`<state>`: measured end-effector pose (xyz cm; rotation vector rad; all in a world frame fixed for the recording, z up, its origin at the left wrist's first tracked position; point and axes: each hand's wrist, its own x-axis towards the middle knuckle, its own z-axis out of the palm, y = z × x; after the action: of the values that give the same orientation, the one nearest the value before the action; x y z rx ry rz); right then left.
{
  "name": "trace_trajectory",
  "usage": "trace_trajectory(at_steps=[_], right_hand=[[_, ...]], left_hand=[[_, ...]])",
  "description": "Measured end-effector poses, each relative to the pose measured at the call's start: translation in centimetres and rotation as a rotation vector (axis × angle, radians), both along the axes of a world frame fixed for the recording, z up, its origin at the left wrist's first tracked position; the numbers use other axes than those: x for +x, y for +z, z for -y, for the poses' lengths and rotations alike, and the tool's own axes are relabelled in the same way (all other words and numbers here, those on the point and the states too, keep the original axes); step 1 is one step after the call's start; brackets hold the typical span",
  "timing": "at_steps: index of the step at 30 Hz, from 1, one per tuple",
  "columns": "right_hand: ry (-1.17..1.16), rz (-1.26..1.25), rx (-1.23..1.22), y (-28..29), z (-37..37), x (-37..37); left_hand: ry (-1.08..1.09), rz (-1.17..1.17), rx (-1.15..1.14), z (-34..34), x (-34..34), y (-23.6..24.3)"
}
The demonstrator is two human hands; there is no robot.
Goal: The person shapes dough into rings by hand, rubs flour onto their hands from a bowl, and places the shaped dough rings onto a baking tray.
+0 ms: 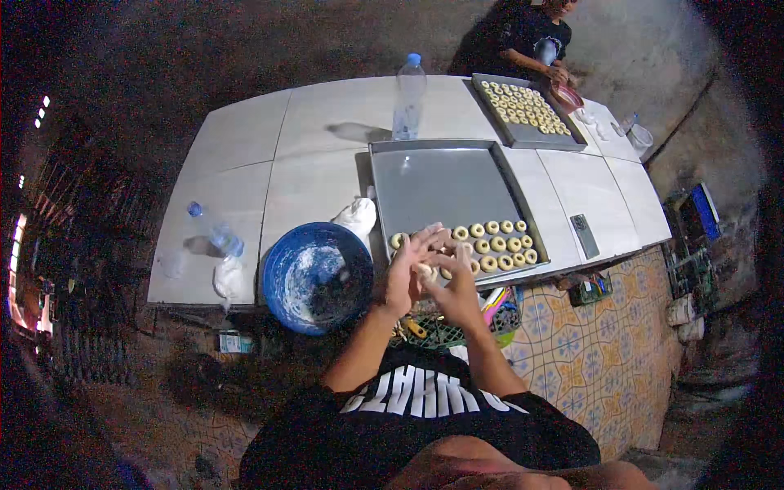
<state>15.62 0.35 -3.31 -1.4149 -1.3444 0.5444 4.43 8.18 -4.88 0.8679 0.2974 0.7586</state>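
My left hand and my right hand meet over the near edge of a dark metal tray. Between their curled fingers is a small pale piece of dough; its full shape is partly hidden. Small dough rings lie in rows along the tray's near side, some behind my hands. Left of my hands stands a blue basin, its inside dusted with white flour.
A tall clear bottle stands behind the tray. White bags and a smaller bottle lie leftward. A phone lies right. Across the table, a person handles a reddish bowl beside another ring-filled tray. Below is a crate.
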Motion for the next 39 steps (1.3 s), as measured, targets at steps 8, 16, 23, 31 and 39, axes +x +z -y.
trace_trajectory(at_steps=[8,16,23,31,39], right_hand=[[0.064,-0.084,-0.145,0.4,0.0,-0.2],[0.020,0.143,-0.205,0.8,-0.2,-0.4],[0.039,0.086,-0.096,1.0,-0.4,-0.1],[0.166,-0.180,-0.057,1.0,-0.2,0.7],[0.135,0.040,-0.094,0.8,0.3,1.3]], left_hand=[[-0.033,0.051,-0.141,-1.2,0.4,-1.1],[0.003,0.140,-0.111,-1.6,-0.1,1.0],[0.006,0.137,-0.063,-1.1,0.5,0.2],[-0.039,0.022,-0.125,-1.0,0.9,-0.1],[-0.040,-0.004,-0.035,-1.4,1.2,0.0]])
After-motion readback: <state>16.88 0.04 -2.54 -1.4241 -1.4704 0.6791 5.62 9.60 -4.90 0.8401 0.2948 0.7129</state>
